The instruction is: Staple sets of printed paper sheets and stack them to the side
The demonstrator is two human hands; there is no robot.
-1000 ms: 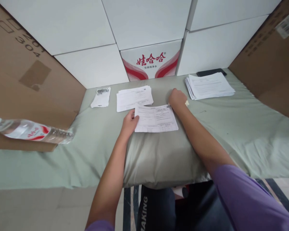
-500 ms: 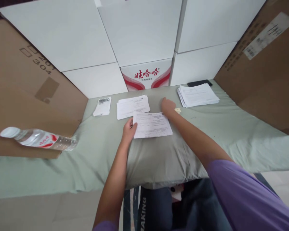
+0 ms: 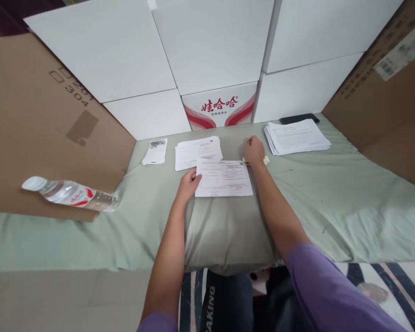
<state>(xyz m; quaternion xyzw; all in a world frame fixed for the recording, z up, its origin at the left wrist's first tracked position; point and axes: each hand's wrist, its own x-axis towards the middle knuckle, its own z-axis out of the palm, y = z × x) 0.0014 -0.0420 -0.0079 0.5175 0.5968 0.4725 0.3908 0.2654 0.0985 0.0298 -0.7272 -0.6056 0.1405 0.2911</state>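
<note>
In the head view a printed sheet of paper point(image 3: 224, 179) lies in front of me on the green cloth. My left hand point(image 3: 189, 182) grips its left edge, thumb on top and fingers underneath. Just past the sheet's upper right corner is my right hand point(image 3: 254, 150), its fingers curled closed. Whatever they hold, if anything, is hidden. A small pale-yellow piece point(image 3: 266, 160) shows beside the right wrist, partly covered by it. Behind the sheet is a stack of papers point(image 3: 198, 151), which its top edge overlaps. Another paper stack point(image 3: 297, 137) rests to the right.
A dark flat object point(image 3: 299, 119) lies behind the right stack. At the left is a white packet point(image 3: 155, 152) with small dark items on it. A water bottle point(image 3: 74, 193) leans near a cardboard box point(image 3: 55, 115). White boxes point(image 3: 214, 44) wall off the back.
My view has shifted, so the surroundings appear farther right. My right hand has turned slightly near the sheet's upper right corner. My left hand keeps its grip on the sheet.
</note>
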